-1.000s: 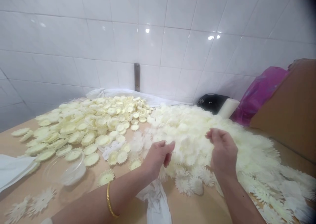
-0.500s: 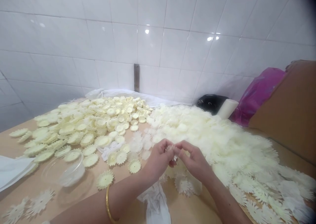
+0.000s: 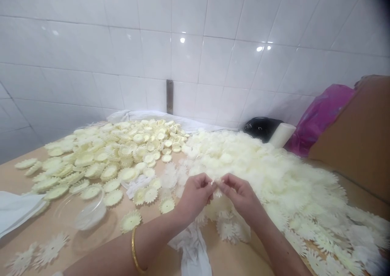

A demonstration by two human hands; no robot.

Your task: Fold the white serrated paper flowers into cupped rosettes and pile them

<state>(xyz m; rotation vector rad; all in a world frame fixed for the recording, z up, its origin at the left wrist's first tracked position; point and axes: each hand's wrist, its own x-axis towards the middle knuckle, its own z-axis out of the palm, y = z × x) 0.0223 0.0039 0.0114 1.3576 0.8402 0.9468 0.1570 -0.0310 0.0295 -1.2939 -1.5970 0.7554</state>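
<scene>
My left hand (image 3: 195,195) and my right hand (image 3: 240,197) meet over the near edge of a big heap of white cut-out flower petals (image 3: 274,174). Both pinch a small white petal piece (image 3: 215,182) between their fingertips. A gold bangle (image 3: 135,249) sits on my left wrist. To the left spreads a pile of pale yellow flower discs (image 3: 115,154) on the wooden table (image 3: 39,227).
A clear shallow plastic dish (image 3: 82,211) lies near left. White cloth (image 3: 15,209) lies at the left edge and another piece (image 3: 193,247) under my wrists. A black object (image 3: 260,126), a white roll (image 3: 282,134), a pink bag (image 3: 319,113) and a brown board (image 3: 359,134) stand at right.
My right hand came leftward from the white heap with a petal and joined my left hand; both now pinch the piece, held slightly higher than half a second ago.
</scene>
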